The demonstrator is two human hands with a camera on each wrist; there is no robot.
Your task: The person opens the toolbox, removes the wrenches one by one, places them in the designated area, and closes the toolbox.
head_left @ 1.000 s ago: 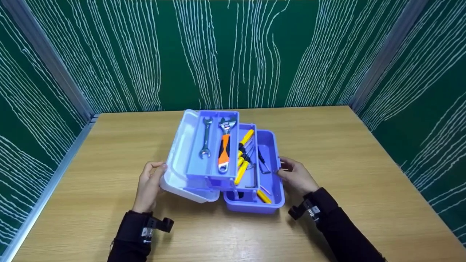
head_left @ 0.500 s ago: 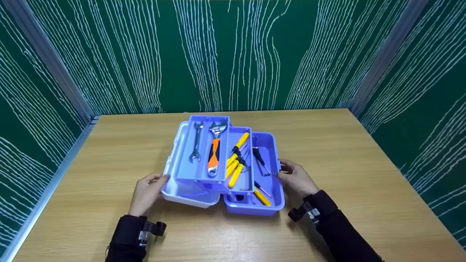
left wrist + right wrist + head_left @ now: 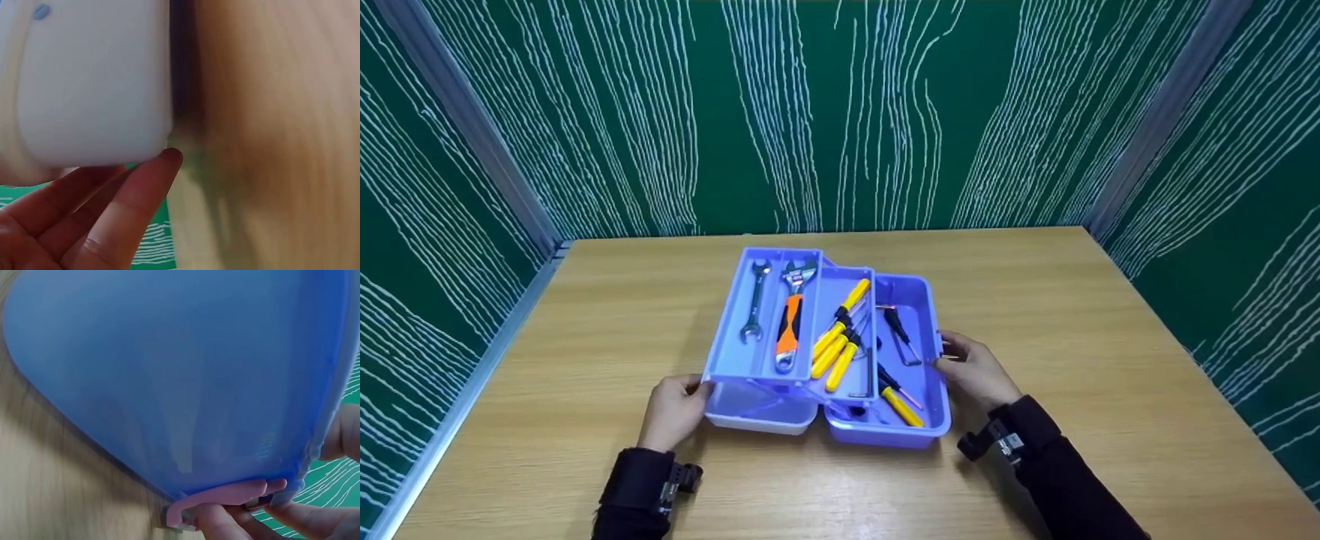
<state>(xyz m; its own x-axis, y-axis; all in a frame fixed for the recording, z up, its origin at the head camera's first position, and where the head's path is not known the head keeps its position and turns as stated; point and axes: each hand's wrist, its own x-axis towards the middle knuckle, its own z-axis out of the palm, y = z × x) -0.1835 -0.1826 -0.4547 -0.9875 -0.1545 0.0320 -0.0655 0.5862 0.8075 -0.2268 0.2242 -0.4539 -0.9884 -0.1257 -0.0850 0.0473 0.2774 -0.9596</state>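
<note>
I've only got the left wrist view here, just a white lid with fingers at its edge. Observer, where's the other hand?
Observer: The right hand is at the purple box, on the side away from the lid.
Operator: What's it touching there?
Observer: The right wrist view shows its fingers against a pink latch.
Operator: Anything over the lid?
Observer: Yes, in the head view a tray hangs over it, holding an open-ended wrench and an adjustable wrench with an orange and black handle.
</note>
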